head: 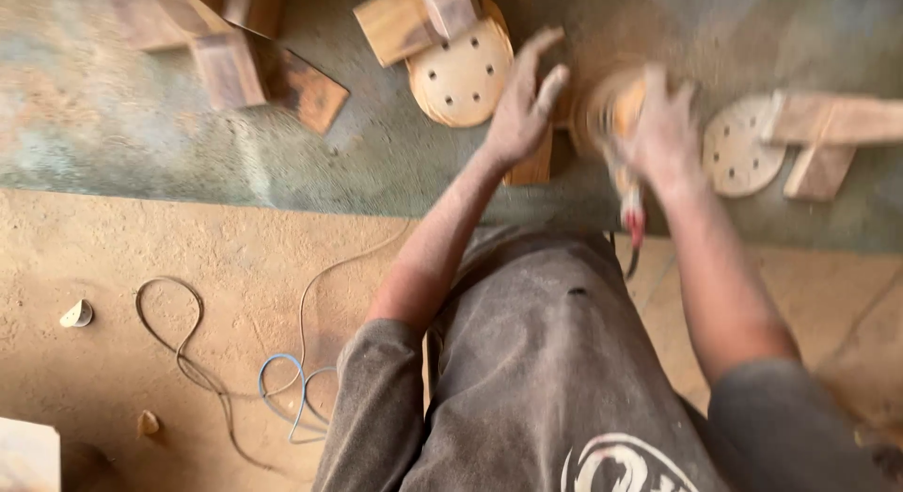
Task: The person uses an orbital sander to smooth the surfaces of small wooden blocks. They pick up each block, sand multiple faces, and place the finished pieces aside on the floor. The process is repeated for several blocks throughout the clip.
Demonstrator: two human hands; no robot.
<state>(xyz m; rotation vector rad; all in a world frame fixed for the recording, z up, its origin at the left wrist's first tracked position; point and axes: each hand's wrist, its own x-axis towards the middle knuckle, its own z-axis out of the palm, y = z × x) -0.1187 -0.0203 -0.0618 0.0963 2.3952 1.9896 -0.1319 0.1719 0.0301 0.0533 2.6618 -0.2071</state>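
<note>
From up here I look straight down my own chest onto a dusty workbench point(141, 144). My right hand point(663, 134) is wrapped over the top of an orbital sander point(611, 116), fingers curled around its rounded body; the tool is orange-brown under a coat of sawdust, badly blurred, with a red collar where its cord point(633, 230) drops toward my waist. It sits near the bench's front edge, right of centre, between two round sanding discs. My left hand point(523, 106) is just beside it, fingers spread and flat, pressing on a small wooden block point(532, 163) that pokes out beneath the palm; I cannot tell how much of the block the sander covers. The disc on the left point(461, 78) is pale tan with a ring of dark holes, partly under a wooden offcut point(400, 22). The disc on the right point(738, 153) looks the same and lies tucked under a T-shaped wood piece point(832, 125). More dark wood scraps point(230, 64) are piled at the far left of the bench. Below, on the sandy floor point(113, 257), loose cables point(292, 388), grey and blue, curl about. My grey shirt point(527, 379) is powdered with dust.
</note>
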